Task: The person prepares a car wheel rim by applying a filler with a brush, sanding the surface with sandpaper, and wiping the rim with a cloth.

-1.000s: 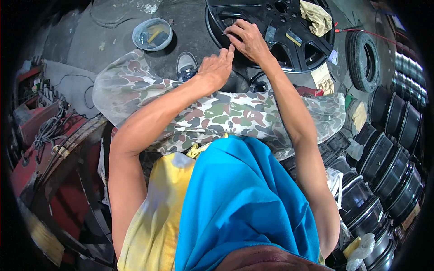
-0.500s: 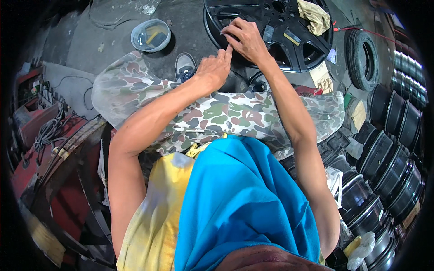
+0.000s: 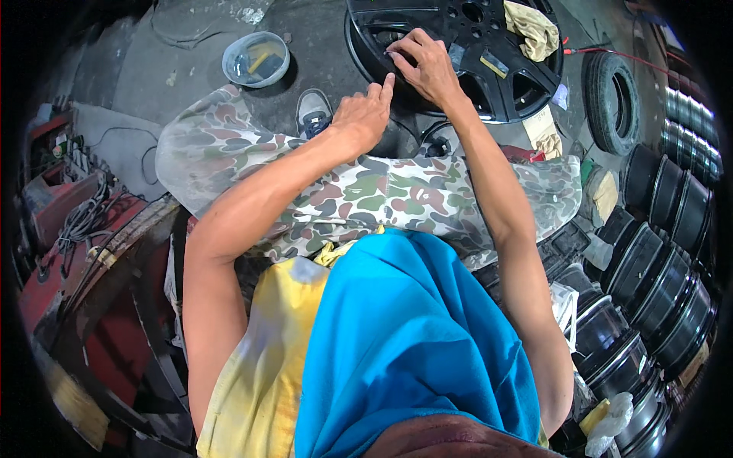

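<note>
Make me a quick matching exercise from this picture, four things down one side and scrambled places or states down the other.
Things
1. plastic tub
2. beige cloth
3. tire
4. left hand

Places or states
A. crumpled on the black wheel
B. index finger stretched out
C. on the floor, left of the wheel
D. right of the wheel

Pairs: 1-C, 2-A, 3-D, 4-B

The left arm (image 3: 256, 182) and right arm (image 3: 500, 183) are bare past the elbows, and the left hand (image 3: 362, 118) and right hand (image 3: 431, 70) are bare too. A bright blue cloth (image 3: 412, 328) with soft folds covers the chest. Beside it shows a yellow top (image 3: 263, 343) with grey blotches. The baggy pants (image 3: 366, 191) have green, brown and grey blobs on white. 1 grey shoe (image 3: 312, 104) has dark laces.
</note>
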A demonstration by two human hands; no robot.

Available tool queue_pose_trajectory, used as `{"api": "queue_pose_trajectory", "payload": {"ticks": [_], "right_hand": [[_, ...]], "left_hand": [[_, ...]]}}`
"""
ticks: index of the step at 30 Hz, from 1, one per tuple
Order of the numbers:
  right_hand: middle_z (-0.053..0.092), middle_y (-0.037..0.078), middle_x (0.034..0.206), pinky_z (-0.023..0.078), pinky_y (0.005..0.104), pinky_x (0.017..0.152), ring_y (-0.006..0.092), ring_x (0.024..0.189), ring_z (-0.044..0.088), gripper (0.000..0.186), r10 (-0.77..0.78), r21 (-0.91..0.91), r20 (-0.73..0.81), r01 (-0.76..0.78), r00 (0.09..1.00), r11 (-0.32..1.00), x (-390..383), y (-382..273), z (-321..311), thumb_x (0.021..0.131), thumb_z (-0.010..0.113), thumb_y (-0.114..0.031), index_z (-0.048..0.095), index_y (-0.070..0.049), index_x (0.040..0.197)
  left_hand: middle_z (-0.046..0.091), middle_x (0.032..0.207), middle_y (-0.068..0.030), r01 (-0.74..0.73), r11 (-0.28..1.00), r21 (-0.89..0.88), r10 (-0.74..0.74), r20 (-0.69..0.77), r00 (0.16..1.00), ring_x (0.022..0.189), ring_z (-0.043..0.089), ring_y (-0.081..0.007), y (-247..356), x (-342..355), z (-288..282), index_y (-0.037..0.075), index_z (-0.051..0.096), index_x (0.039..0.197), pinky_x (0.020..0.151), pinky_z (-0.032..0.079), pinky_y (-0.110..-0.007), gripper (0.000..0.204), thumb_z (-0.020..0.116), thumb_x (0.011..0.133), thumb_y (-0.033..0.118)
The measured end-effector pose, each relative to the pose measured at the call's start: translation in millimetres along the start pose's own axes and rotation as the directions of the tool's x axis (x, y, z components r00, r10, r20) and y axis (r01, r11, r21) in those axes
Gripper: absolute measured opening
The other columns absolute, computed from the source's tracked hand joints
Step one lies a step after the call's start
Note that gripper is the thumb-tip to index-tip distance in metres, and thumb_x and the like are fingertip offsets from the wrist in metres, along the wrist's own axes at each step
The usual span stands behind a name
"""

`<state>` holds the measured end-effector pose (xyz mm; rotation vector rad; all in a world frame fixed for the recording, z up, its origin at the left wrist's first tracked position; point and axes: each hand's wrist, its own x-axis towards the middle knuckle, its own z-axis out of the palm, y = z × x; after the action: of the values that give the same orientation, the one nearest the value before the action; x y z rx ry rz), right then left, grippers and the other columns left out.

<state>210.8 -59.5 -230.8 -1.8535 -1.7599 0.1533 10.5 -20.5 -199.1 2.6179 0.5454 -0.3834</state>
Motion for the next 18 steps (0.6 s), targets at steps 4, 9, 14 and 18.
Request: {"api": "queue_pose_trajectory", "payload": {"ticks": [4,9,14,18], "right_hand": [[0.069,0.015,0.096,0.052,0.0437,0.082,0.0354,0.089,0.067,0.021,0.180,0.223,0.069,-0.191,0.981,0.956,3,-11,4,0.092,0.071,-0.024,0.075,-0.005,0.099],[0.072,0.020,0.097,0.054,0.0461,0.082,0.0397,0.089,0.069,0.031,0.300,0.201,0.107,-0.316,0.948,0.927,9,-17,11,0.090,0.070,-0.030,0.074,0.000,0.097],[0.074,0.024,0.094,0.056,0.0473,0.085,0.0423,0.092,0.071,0.035,0.411,0.180,0.114,-0.426,0.904,0.887,26,-21,24,0.086,0.069,-0.034,0.075,-0.001,0.095],[0.073,0.025,0.089,0.056,0.0478,0.086,0.0432,0.091,0.071,0.036,0.483,0.138,0.237,-0.522,0.843,0.842,23,-22,13,0.084,0.070,-0.035,0.076,-0.001,0.095]], "left_hand": [[0.055,0.128,-0.0221,0.021,1.000,-0.002,-0.021,0.022,1.000,0.105,0.067,-0.0402,-3,4,5,-0.004,0.019,0.160,0.088,0.056,-0.049,0.082,0.064,0.098,0.024],[0.059,0.123,-0.0221,0.009,1.000,-0.009,-0.009,-0.013,1.000,0.103,0.069,-0.0367,0,1,1,-0.006,0.028,0.158,0.087,0.057,-0.047,0.071,0.055,0.093,0.005],[0.059,0.123,-0.0223,0.006,1.000,-0.003,-0.006,-0.014,1.000,0.103,0.068,-0.0384,-2,1,3,-0.006,0.028,0.157,0.087,0.056,-0.047,0.075,0.062,0.092,0.010],[0.058,0.124,-0.0227,0.020,0.999,-0.027,-0.021,-0.018,1.000,0.105,0.067,-0.0401,-4,1,5,-0.005,0.029,0.156,0.088,0.056,-0.049,0.079,0.069,0.091,0.014]]}}
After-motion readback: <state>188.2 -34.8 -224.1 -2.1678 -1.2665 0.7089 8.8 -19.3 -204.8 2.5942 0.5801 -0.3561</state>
